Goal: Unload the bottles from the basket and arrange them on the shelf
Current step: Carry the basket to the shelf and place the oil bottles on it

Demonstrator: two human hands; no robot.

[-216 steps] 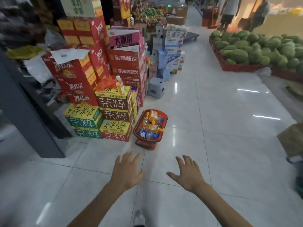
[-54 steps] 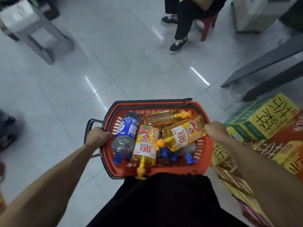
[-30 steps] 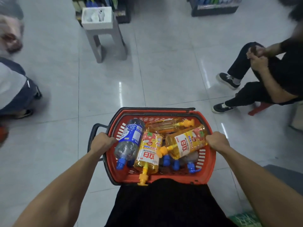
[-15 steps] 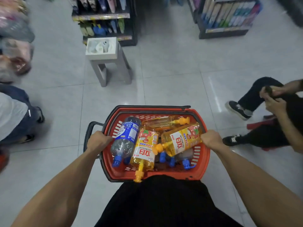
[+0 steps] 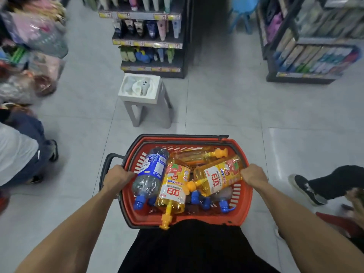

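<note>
My left hand (image 5: 118, 177) grips the red basket (image 5: 243, 213) by its left rim, fingers curled; my right hand (image 5: 254, 174) is curled round its right rim. Lying inside the basket: blue-label clear bottle (image 5: 151, 172) at left, yellow detergent bottles (image 5: 175, 188) middle and right. Grey stool (image 5: 141, 89) beyond the basket, shelf (image 5: 149, 42) farther beyond.

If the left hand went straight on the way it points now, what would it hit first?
Most likely the blue-labelled bottle, lying just inside the basket edge that the left hand grips; depth is hard to judge here.
</note>
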